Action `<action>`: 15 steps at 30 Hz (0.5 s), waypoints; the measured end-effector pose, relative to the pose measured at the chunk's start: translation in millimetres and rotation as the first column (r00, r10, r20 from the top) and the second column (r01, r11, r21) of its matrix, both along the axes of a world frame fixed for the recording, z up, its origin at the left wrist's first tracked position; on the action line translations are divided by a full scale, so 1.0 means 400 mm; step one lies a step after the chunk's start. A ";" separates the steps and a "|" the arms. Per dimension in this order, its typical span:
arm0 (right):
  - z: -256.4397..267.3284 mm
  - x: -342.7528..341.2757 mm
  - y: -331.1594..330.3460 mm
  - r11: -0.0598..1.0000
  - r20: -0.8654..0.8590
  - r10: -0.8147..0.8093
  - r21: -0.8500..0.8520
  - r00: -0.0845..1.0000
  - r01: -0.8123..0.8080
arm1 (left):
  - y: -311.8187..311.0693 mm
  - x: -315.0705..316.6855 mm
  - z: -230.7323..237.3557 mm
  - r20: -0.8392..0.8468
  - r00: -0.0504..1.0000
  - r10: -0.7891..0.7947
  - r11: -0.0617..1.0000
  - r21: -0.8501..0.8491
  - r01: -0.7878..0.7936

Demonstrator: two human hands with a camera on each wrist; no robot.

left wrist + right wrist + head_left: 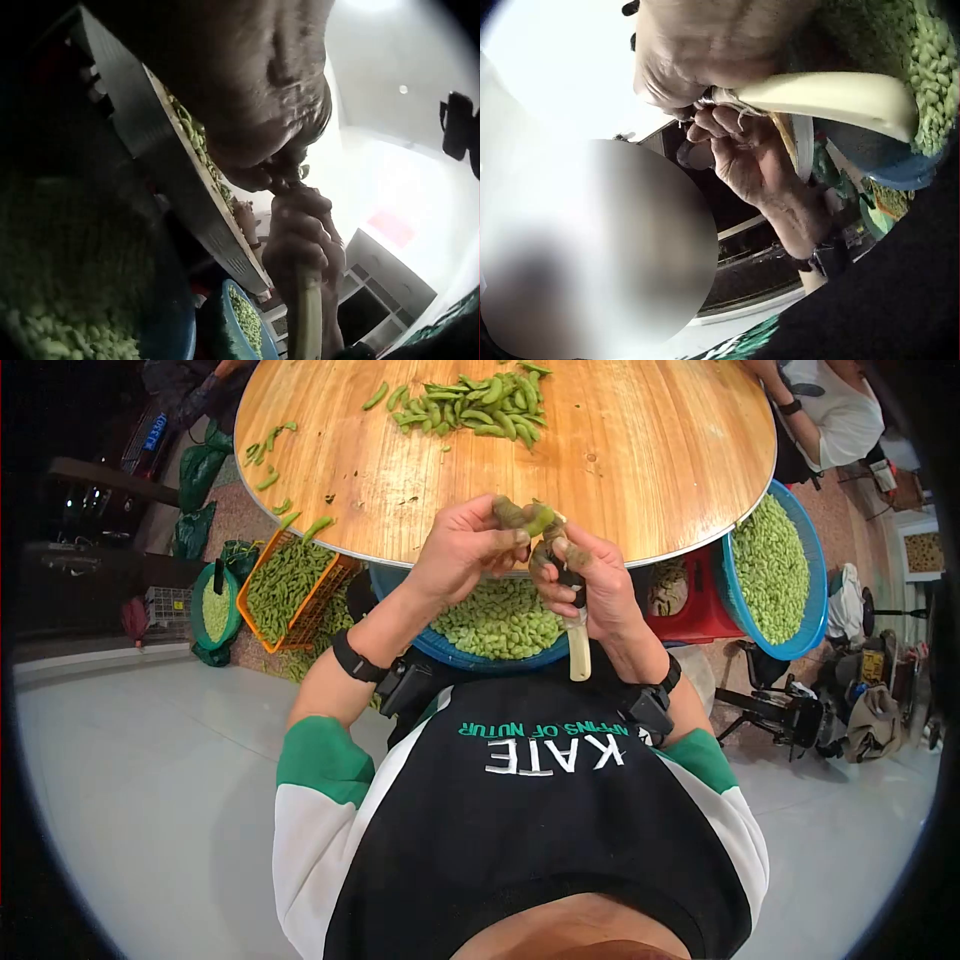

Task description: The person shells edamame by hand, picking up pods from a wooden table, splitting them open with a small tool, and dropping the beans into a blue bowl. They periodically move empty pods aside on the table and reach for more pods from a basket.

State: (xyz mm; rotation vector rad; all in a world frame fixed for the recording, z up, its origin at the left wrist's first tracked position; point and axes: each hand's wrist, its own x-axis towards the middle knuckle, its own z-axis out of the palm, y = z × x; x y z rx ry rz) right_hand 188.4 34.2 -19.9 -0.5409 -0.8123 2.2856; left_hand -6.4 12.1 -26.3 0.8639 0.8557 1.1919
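Left hand (pixel 466 546) pinches a pod (pixel 541 521), right hand (pixel 600 582) grips a pale-handled tool (pixel 579 652); shirt (pixel 540 830) reads "KATE".

Two wearer's hands (pixel 465 550), one held pod (pixel 541 521), one pale handle (pixel 579 652), one table (pixel 660 470), one orange crate (pixel 312 603), two blue tubs (pixel 818 585).

Black shirt (pixel 540 840), green-white sleeves (pixel 322 765), black wristbands (pixel 355 659)

Food-preparation area: pods (pixel 492 396) on table (pixel 640 480), beans (pixel 500 622) in tubs (pixel 818 580).
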 end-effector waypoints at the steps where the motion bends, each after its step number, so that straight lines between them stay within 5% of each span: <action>1: -0.003 0.007 0.004 0.998 -0.077 0.047 -0.026 0.996 -0.049 | 0.001 -0.007 0.002 0.091 0.991 -0.094 0.993 -0.069 0.101; 2: -0.007 0.012 0.006 0.994 -0.155 0.092 -0.049 0.984 -0.101 | -0.003 -0.004 0.001 0.092 0.992 -0.091 0.993 -0.069 0.097; 4: -0.011 0.014 0.005 0.986 -0.196 0.110 -0.099 0.974 -0.131 | -0.013 0.006 0.000 0.461 0.879 -0.117 0.952 -0.201 0.232; 5: -0.012 0.014 0.005 0.977 -0.240 0.121 -0.144 0.963 -0.159 | -0.012 0.003 0.002 0.462 0.879 -0.116 0.952 -0.200 0.230; 8: -0.013 0.009 0.001 0.988 -0.155 0.027 -0.145 0.988 -0.050 | -0.011 0.009 0.003 0.238 0.962 -0.133 0.979 -0.118 0.164; 10: -0.023 0.007 -0.001 0.988 -0.143 0.032 -0.144 0.989 -0.053 | -0.021 0.044 -0.004 -0.176 0.970 0.168 0.954 0.278 -0.114; 11: -0.026 0.007 -0.001 0.989 -0.132 0.032 -0.138 0.991 -0.050 | -0.025 0.032 -0.003 -0.176 0.969 0.172 0.953 0.278 -0.119; 12: -0.025 0.005 -0.003 0.989 -0.131 0.035 -0.138 0.991 -0.054 | -0.030 0.013 0.002 -0.495 0.817 0.297 0.882 0.469 -0.037; 13: -0.023 0.001 -0.005 0.988 -0.139 0.039 -0.140 0.989 -0.059 | -0.034 0.002 0.008 -0.705 0.547 0.452 0.793 0.598 0.116; 15: -0.018 -0.003 -0.010 0.987 -0.147 0.049 -0.142 0.988 -0.070 | -0.047 0.011 0.012 -0.696 0.502 0.514 0.757 0.643 0.116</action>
